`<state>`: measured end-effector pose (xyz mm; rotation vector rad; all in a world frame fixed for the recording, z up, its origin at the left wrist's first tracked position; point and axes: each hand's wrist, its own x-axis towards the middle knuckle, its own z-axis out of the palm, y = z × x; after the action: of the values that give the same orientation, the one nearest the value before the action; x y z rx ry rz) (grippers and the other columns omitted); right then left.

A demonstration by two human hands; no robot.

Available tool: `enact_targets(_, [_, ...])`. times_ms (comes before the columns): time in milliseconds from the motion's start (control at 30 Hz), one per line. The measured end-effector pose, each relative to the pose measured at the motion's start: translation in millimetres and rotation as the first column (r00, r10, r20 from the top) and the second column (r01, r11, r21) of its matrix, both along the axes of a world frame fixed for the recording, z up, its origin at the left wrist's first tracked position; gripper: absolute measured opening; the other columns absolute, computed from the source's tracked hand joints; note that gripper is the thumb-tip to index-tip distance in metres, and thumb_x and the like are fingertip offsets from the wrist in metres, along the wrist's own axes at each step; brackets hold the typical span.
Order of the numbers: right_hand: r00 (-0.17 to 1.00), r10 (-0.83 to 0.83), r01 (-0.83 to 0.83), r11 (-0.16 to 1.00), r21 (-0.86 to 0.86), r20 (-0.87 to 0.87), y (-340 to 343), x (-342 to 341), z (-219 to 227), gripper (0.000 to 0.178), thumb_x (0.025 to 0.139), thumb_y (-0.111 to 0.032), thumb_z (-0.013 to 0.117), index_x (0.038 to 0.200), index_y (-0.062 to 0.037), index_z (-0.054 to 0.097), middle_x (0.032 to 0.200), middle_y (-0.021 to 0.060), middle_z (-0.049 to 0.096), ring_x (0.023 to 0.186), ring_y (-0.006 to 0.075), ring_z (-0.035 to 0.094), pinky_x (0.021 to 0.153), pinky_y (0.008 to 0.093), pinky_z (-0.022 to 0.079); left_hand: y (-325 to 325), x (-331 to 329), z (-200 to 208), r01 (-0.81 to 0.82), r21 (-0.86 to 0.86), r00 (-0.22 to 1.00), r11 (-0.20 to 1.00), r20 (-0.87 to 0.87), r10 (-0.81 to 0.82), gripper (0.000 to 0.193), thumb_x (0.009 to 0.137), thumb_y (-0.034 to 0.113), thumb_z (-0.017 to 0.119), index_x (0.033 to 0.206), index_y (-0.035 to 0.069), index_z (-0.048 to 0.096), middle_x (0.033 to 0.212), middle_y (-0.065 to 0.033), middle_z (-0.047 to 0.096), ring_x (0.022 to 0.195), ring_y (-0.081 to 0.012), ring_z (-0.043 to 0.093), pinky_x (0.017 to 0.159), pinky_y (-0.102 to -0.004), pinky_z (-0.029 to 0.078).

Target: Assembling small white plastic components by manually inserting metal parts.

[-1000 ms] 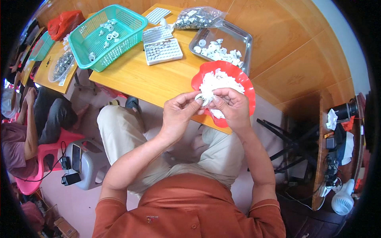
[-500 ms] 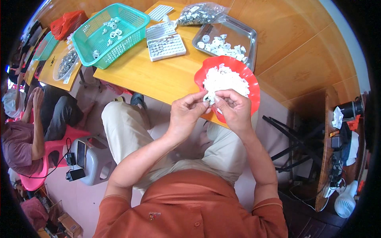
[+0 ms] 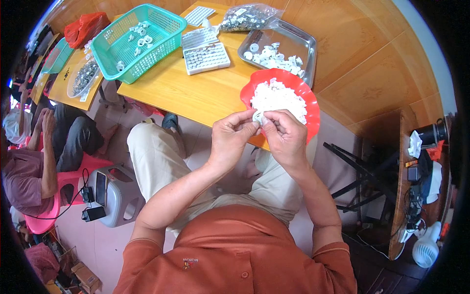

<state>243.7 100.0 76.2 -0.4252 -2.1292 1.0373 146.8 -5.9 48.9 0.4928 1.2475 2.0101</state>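
Between my left hand [image 3: 232, 136] and my right hand [image 3: 285, 134] is a small white plastic part [image 3: 258, 116], pinched by the fingertips of both. It looks ring-like, but fingers cover much of it. Both hands are over the near edge of a red wavy-rimmed plate [image 3: 312, 105]. A heap of small white pieces [image 3: 279, 100] fills that plate, just beyond my fingers. Similar white parts [image 3: 274, 56] lie in a metal tray [image 3: 310, 44] behind the plate.
On the wooden table [image 3: 171, 95] stand a green basket [image 3: 132, 73] with a few white parts, a white compartment box [image 3: 208, 59] holding small metal pieces, and a clear bag [image 3: 250, 17] of metal parts. Another person [image 3: 29, 171] sits at left, beside a grey stool [image 3: 115, 196].
The white part has been turned between my fingertips, and its ring-like shape shows more now. My hands stay in nearly the same place.
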Motion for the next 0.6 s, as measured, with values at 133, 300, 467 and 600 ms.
enact_targets(133, [1.000, 0.006, -0.006, 1.000, -0.031, 0.005, -1.6, -0.1, -1.0, 0.011, 0.082, 0.002, 0.066, 0.093, 0.0021, 0.065, 0.085, 0.0134, 0.066, 0.071, 0.0219, 0.067, 0.062, 0.0306, 0.052, -1.6, 0.9, 1.0, -0.001, 0.002, 1.000, 1.000, -0.021, 0.001, 0.027, 0.088, -0.003, 0.062, 0.115, -0.008, 0.063, 0.091, -0.0080, 0.069, 0.079, -0.0093, 0.064, 0.073, -0.0214, 0.053])
enact_targets(300, [1.000, 0.027, -0.027, 0.999, 0.022, -0.003, -3.0, 1.9, 5.3, 0.010, 0.082, 0.002, 0.065, 0.092, 0.0022, 0.065, 0.085, 0.0137, 0.066, 0.070, 0.0216, 0.067, 0.061, 0.0303, 0.052, -5.8, 2.3, 7.2, -0.023, -0.022, 0.998, 1.000, -0.063, 0.021, 0.027, 0.088, -0.001, 0.063, 0.114, -0.007, 0.063, 0.092, -0.0074, 0.069, 0.078, -0.0092, 0.064, 0.073, -0.0214, 0.053])
enact_targets(467, [0.998, 0.064, -0.064, 0.998, -0.010, 0.005, -7.1, 7.9, 14.8, 0.009, 0.083, 0.002, 0.065, 0.091, 0.0021, 0.065, 0.085, 0.0139, 0.067, 0.070, 0.0209, 0.066, 0.061, 0.0298, 0.052, -13.7, 6.5, 11.7, -0.025, -0.058, 0.995, 0.998, -0.096, 0.020, 0.026, 0.088, 0.000, 0.064, 0.114, -0.006, 0.065, 0.090, -0.0067, 0.070, 0.079, -0.0080, 0.063, 0.073, -0.0215, 0.052])
enact_targets(600, [0.998, 0.055, -0.055, 0.998, -0.002, 0.031, -11.3, 11.5, 16.5, 0.009, 0.083, 0.002, 0.065, 0.092, 0.0015, 0.066, 0.085, 0.0134, 0.066, 0.070, 0.0207, 0.066, 0.061, 0.0303, 0.051, -19.6, 9.7, 13.6, -0.036, -0.098, 0.984, 0.995, -0.177, 0.019, 0.025, 0.088, 0.001, 0.064, 0.112, -0.004, 0.067, 0.087, -0.0053, 0.070, 0.077, -0.0070, 0.063, 0.071, -0.0213, 0.052])
